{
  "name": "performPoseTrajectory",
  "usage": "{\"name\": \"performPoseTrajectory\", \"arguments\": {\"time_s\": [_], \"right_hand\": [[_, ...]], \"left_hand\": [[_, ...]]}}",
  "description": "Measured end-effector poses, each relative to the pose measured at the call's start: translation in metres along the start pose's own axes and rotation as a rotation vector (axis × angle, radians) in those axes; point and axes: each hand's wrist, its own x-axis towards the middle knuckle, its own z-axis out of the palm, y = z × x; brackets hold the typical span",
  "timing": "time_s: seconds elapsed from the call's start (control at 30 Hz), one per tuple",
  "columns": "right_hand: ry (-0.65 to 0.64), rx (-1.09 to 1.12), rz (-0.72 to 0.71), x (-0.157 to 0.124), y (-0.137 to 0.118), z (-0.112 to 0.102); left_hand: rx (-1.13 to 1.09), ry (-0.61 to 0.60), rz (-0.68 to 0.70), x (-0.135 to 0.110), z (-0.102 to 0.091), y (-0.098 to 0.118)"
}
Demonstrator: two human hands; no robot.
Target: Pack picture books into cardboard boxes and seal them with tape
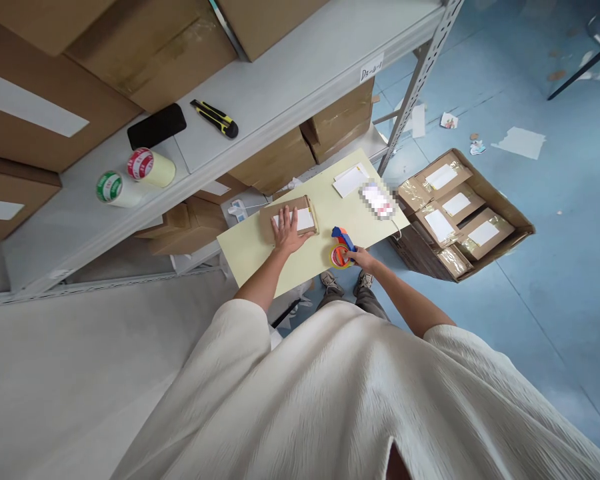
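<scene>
My left hand (pixel 286 232) lies flat, fingers spread, on a small brown cardboard parcel (pixel 310 203) with a white label, which rests on a pale yellow board (pixel 250 247). My right hand (pixel 359 257) is closed around a tape dispenser (pixel 341 247) with a red roll and a blue and orange frame, held at the board's near edge. White labels (pixel 349 180) lie at the far end of the board.
A grey shelf (pixel 290 87) carries two tape rolls (pixel 135 175), a black phone (pixel 157 126), a yellow utility knife (pixel 215 118) and cartons. An open box (pixel 515 223) of labelled parcels stands on the blue floor at right. Paper scraps litter the floor.
</scene>
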Motion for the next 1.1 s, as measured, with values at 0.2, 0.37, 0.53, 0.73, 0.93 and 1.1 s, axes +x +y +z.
{"name": "performPoseTrajectory", "arguments": {"time_s": [0.2, 0.37, 0.53, 0.73, 0.93, 1.1], "right_hand": [[-0.045, 0.148, 0.046, 0.016, -0.016, 0.03], [-0.042, 0.237, 0.073, 0.019, -0.014, 0.039], [-0.046, 0.245, 0.075, 0.022, -0.011, 0.028], [-0.032, 0.176, 0.061, 0.024, -0.017, 0.016], [-0.034, 0.177, 0.048, 0.027, -0.034, 0.007], [-0.004, 0.237, 0.054, 0.028, -0.047, 0.014]], "left_hand": [[-0.073, 0.094, -0.314, 0.005, 0.026, 0.054], [-0.078, -0.057, -0.314, 0.012, 0.017, 0.045], [0.013, -0.07, 0.131, 0.015, -0.023, 0.0], [0.059, -0.163, 0.488, 0.039, -0.031, -0.009], [0.072, -0.074, 0.374, 0.05, -0.008, 0.012], [0.054, -0.009, 0.252, 0.053, -0.004, 0.023]]}}
